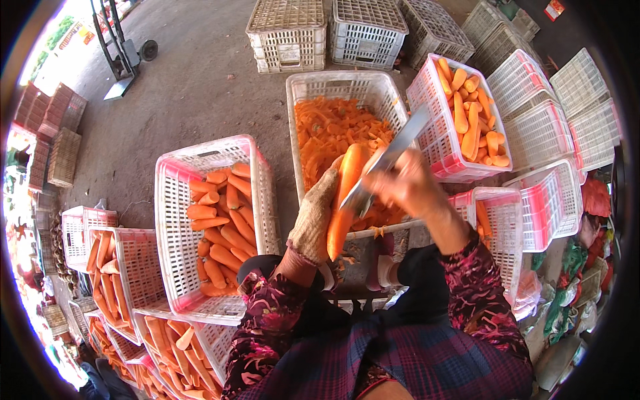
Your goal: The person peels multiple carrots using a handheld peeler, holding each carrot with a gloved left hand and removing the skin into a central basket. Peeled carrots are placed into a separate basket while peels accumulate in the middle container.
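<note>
My left hand (314,220), in a knitted work glove, grips a large carrot (346,200) that slants upright before me. In my bare right hand (407,182) is a metal blade tool (400,140), probably a peeling knife; motion blurs both. Its lower end lies against the carrot's side, and its broad end points up and away. Beneath my hands stands a white plastic crate (340,77) holding a heap of orange peelings (330,120). To the left, a pink-and-white crate (165,200) contains unpeeled-looking carrots (225,245). A crate at the right (425,100) is filled with smooth, peeled carrots (470,120).
Several more crates of carrots (175,350) crowd the lower left. Stacked lidded crates (287,35) line the far side, and nested crates (530,120) stand at the right. A hand truck (120,55) is on the concrete floor (200,75). Plastic bags (565,295) lie lower right.
</note>
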`<move>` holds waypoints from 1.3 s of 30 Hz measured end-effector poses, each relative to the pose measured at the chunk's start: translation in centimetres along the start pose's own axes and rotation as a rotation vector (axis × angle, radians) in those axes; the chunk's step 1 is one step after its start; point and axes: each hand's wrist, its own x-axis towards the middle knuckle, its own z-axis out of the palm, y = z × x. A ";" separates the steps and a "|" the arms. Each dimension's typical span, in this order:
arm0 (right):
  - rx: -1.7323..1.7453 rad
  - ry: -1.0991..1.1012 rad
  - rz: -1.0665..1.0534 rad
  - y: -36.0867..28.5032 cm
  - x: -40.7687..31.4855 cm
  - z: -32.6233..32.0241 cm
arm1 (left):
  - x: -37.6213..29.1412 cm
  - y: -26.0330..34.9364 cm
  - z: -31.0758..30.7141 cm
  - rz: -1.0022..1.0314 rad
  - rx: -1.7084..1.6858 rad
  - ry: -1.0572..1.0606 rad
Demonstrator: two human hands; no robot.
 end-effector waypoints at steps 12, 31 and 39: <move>-0.135 0.837 0.048 2.5 5.1 -8.8 | -0.8 0.5 0.1 -0.030 0.209 -0.079; 0.056 0.069 -0.036 1.6 1.9 -1.3 | -0.5 0.4 0.2 0.043 0.149 -0.012; -0.003 0.742 -0.091 3.8 4.8 -8.8 | -1.0 0.8 0.4 -0.012 0.016 -0.022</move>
